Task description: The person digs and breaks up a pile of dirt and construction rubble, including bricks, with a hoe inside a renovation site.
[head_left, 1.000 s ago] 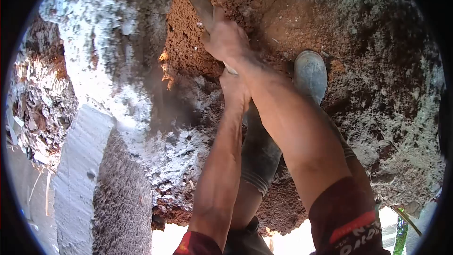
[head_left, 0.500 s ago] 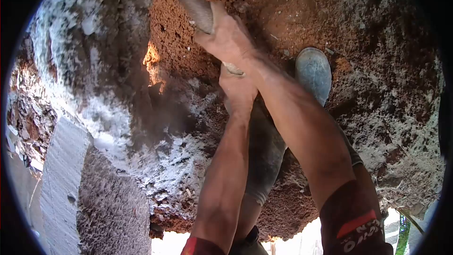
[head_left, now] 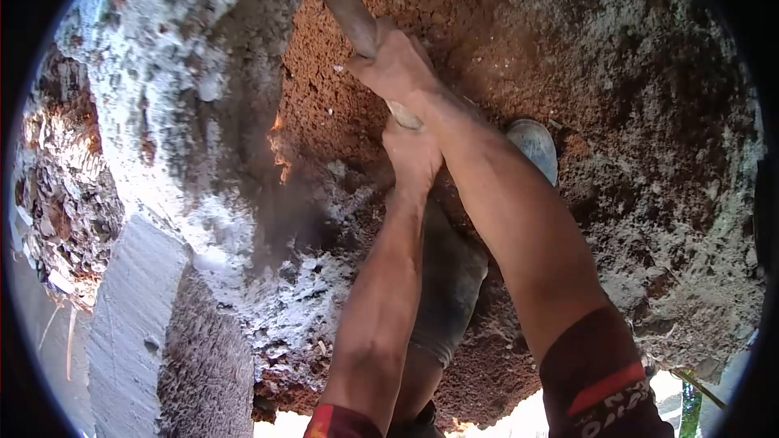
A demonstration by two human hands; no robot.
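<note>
Pole (head_left: 345, 6) is slanting up-left over reddish soil (head_left: 319, 91), away from us; we are clamping our right hand (head_left: 399, 67) around it farther out, our left hand (head_left: 413, 156) just below, nearer us.

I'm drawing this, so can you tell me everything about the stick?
The stick is rounded and grey-brown, maybe wood. It slants toward the picture's top left, over reddish soil. The right hand grips it higher up, the left hand lower; a short, paler bit shows between them. I can't tell what's at its ends.
</note>
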